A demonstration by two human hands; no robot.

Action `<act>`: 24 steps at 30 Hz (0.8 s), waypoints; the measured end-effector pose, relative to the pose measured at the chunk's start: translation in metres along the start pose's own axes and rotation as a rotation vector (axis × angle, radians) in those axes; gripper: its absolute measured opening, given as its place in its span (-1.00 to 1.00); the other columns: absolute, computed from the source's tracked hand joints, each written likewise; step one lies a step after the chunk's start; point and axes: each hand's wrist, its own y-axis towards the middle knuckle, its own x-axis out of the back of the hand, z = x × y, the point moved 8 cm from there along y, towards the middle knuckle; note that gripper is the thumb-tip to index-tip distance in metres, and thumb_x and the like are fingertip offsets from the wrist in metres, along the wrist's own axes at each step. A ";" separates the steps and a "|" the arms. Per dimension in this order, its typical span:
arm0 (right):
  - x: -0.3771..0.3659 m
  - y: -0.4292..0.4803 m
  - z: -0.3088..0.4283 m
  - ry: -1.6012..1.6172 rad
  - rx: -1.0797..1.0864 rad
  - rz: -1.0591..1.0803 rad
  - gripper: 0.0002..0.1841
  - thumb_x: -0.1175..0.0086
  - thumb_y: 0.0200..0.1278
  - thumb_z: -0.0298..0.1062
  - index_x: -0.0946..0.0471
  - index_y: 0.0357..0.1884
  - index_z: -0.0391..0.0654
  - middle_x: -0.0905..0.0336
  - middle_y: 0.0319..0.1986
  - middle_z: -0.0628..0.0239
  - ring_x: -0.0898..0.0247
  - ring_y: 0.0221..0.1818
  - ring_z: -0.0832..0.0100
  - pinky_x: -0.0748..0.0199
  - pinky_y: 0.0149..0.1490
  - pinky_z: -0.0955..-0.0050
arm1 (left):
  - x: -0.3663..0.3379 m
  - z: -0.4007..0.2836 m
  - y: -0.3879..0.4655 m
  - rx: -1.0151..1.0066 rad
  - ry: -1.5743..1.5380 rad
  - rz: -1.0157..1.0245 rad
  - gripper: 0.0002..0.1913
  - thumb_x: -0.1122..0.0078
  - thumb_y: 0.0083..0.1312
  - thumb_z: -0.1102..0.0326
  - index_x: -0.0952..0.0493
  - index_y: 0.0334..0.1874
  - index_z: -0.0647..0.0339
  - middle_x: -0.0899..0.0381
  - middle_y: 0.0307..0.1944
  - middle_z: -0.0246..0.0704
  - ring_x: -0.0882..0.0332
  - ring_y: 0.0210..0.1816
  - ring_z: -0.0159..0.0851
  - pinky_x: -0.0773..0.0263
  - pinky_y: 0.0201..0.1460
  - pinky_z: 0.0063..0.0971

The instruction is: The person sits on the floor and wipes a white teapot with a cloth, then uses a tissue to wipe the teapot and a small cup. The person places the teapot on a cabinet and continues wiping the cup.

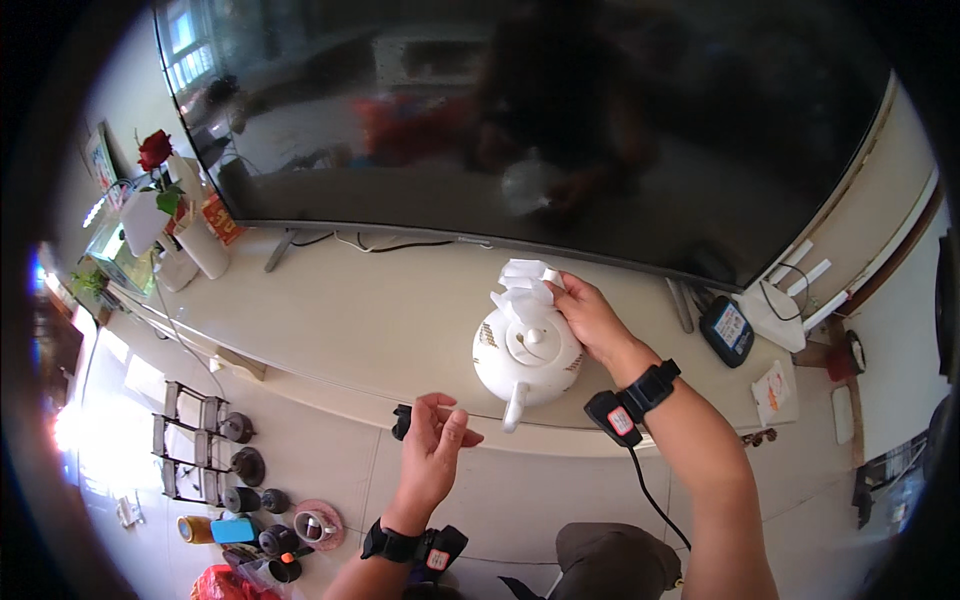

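A round white ceramic teapot (527,352) with gold-brown decoration stands near the front edge of the TV cabinet, its spout pointing towards me. Its domed lid (534,339) is in place. My right hand (589,311) grips the far side of the pot, at the handle. Crumpled white tissue (521,289) covers part of that handle and the hand's fingertips. In front of the cabinet, left of the spout, my left hand (435,450) hovers with thumb and fingers apart, touching nothing I can make out. A small black object (402,421) shows behind its knuckles; I cannot tell whether it is attached.
A large dark television (480,150) stands behind the teapot on the cream cabinet (360,315). At right are a black box (726,330) and a white router (772,307). A rose (155,150) stands at left. Dark pots (247,466) and a cup (309,525) sit on the floor.
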 end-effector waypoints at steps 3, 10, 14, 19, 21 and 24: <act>-0.007 -0.008 0.005 -0.020 0.127 -0.030 -0.70 0.02 0.46 -0.23 -0.49 0.03 -0.25 -0.60 -0.21 0.38 -0.42 -0.20 0.62 -0.43 -0.05 0.57 | 0.002 0.018 -0.015 0.175 -0.226 0.003 -0.66 0.13 0.51 0.11 -0.18 0.11 0.21 -0.43 -0.02 -0.18 -0.60 -0.11 -0.15 -0.54 0.03 -0.20; -0.057 -0.030 -0.003 -0.232 0.108 0.031 -0.69 -0.02 0.42 -0.18 -0.52 -0.06 -0.25 -0.62 -0.29 0.34 -0.44 -0.26 0.56 -0.46 -0.09 0.47 | -0.015 0.017 -0.016 0.183 -0.660 0.183 -0.53 0.30 0.54 0.02 -0.03 0.34 0.13 -0.20 0.32 -0.08 -0.45 0.20 0.02 -0.49 0.15 -0.04; -0.114 -0.047 0.008 -0.191 0.161 0.204 -0.67 -0.05 0.38 -0.18 -0.53 -0.06 -0.27 -0.62 -0.32 0.28 -0.49 -0.29 0.50 -0.47 -0.11 0.45 | 0.008 0.010 -0.033 0.154 -0.561 0.227 -0.27 0.02 0.41 -0.10 0.06 0.43 0.15 -0.27 0.28 -0.15 -0.51 0.12 -0.01 -0.61 -0.06 -0.03; -0.192 -0.052 0.016 -0.202 0.224 0.292 -0.67 -0.07 0.39 -0.21 -0.56 0.01 -0.26 -0.63 -0.33 0.34 -0.43 -0.32 0.62 -0.45 -0.17 0.55 | 0.068 0.007 -0.057 0.143 -0.512 0.030 -0.21 -0.20 0.26 -0.10 -0.08 0.39 0.18 -0.37 0.19 -0.17 -0.54 0.06 -0.07 -0.64 -0.18 -0.10; -0.217 -0.050 0.012 -0.129 0.229 0.309 -0.67 -0.07 0.40 -0.23 -0.57 0.02 -0.27 -0.61 -0.32 0.44 -0.38 -0.31 0.68 -0.43 -0.18 0.60 | 0.093 0.002 -0.066 0.090 -0.493 -0.055 -0.23 -0.24 0.24 -0.06 -0.14 0.36 0.22 -0.41 0.15 -0.17 -0.55 0.04 -0.09 -0.64 -0.23 -0.14; -0.241 -0.050 0.005 -0.002 0.267 0.290 -0.66 -0.08 0.39 -0.23 -0.57 0.02 -0.29 -0.62 -0.29 0.44 -0.38 -0.29 0.69 -0.43 -0.17 0.61 | 0.124 0.004 -0.082 0.084 -0.481 -0.207 -0.28 -0.14 0.30 -0.05 -0.17 0.36 0.25 -0.38 0.22 -0.16 -0.53 0.09 -0.12 -0.57 0.00 -0.20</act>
